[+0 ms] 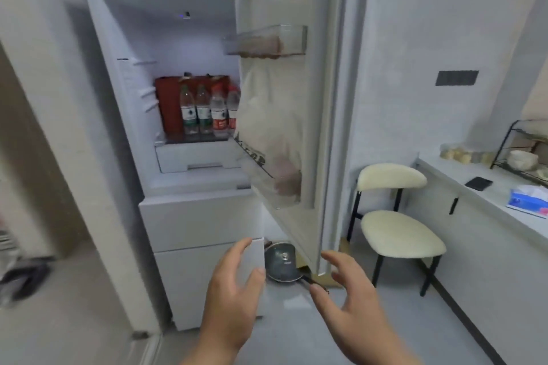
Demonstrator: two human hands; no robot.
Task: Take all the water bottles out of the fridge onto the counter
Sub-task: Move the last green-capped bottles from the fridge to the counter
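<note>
The white fridge stands open, its door swung out to the right. Several clear water bottles stand in a row on its lower shelf: two with green labels, one with a red label, and another half hidden by a bag in the door. A red box stands behind them. The white counter runs along the right wall. My left hand and my right hand are low in front of the fridge, fingers apart, holding nothing.
A pale plastic bag fills the door's lower bin; a clear bin sits above it. A dark pan lies on the floor under the door. A cream chair stands by the counter, which carries a tissue pack, dark wallet and wire rack.
</note>
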